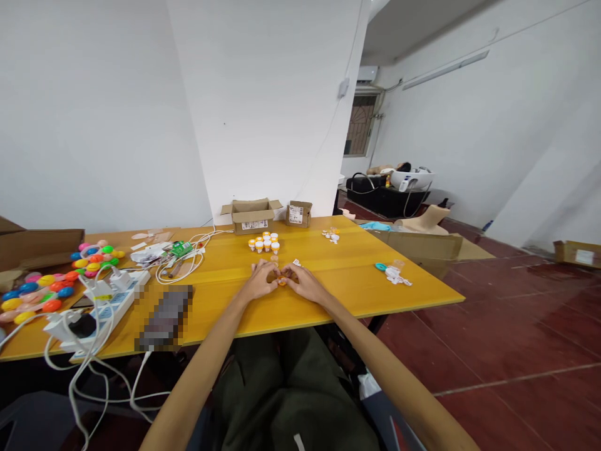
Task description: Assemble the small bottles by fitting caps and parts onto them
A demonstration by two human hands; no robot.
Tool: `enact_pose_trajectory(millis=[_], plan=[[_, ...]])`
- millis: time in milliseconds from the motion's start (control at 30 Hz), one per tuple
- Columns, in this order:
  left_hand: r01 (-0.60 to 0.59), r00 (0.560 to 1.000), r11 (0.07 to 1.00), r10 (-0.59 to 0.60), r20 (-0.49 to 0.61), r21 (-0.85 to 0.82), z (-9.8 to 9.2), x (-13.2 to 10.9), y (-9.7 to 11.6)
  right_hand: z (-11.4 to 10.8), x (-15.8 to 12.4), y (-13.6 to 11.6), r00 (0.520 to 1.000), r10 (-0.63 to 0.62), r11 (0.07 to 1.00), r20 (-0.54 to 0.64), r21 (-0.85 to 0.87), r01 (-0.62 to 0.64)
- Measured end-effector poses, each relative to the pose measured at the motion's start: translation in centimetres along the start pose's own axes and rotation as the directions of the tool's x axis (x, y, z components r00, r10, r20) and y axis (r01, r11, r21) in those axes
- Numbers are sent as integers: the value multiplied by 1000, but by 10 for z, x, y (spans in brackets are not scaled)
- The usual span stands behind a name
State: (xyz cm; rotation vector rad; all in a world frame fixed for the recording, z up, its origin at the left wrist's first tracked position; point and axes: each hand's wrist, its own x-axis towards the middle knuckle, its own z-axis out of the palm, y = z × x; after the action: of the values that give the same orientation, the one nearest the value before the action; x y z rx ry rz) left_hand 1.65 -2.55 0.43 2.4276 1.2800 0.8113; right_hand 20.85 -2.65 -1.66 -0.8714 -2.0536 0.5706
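My left grip (pixel 261 280) and right grip (pixel 304 284) pinched on one orange piece (pixel 282 282), mostly hidden between them. Uneven pressure could skid it across the worktop (pixel 359 275).

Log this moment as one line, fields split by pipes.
left hand: holding small orange piece | right hand: holding same piece | beyond hands: white-lidded containers | farther back: open cardboard box
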Motion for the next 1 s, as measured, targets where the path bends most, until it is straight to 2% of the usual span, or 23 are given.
enact_pose_trajectory(millis=[200,433,1000], plan=[[-15,1000,1000,15,3,-25,1,0,-1,-1,1,1,996,-81,994,-31,-74,79],[-13,1000,999,14,13,-48,1,0,-2,0,-1,3,983,-182,969,-1,-169,179],[5,1000,998,-4,10,-69,1,-1,-1,1,1,-4,990,-132,947,45,-288,140]])
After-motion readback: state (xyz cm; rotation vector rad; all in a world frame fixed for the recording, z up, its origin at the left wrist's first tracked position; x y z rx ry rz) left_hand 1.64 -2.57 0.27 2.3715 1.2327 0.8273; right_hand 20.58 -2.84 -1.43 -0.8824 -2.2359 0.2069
